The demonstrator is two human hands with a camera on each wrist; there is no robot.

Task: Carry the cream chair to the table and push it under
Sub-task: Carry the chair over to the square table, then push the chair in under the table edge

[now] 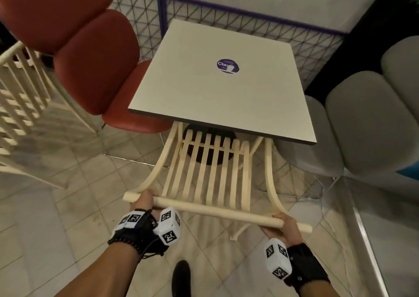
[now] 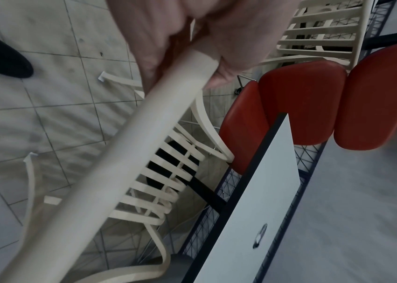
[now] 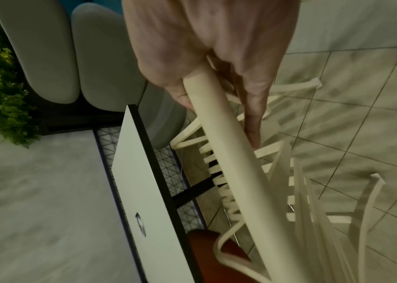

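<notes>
The cream slatted chair (image 1: pixel 210 172) faces the square white table (image 1: pixel 222 81), and the front of its seat lies under the table's near edge. My left hand (image 1: pixel 145 200) grips the left end of the chair's round top rail (image 1: pixel 215 211). My right hand (image 1: pixel 283 226) grips the rail near its right end. In the left wrist view my fingers (image 2: pixel 236 38) curl round the rail (image 2: pixel 110 164). The right wrist view shows my right hand (image 3: pixel 216 47) wrapped round the same rail (image 3: pixel 238 162), with the table (image 3: pixel 139 172) beyond.
A red padded chair (image 1: pixel 90 58) stands left of the table, grey padded chairs (image 1: pixel 367 119) to the right. Another cream slatted chair (image 1: pixel 20 106) is at far left. A wire-mesh fence (image 1: pixel 226 22) runs behind the table. My dark shoe (image 1: pixel 181 278) is on the tiled floor.
</notes>
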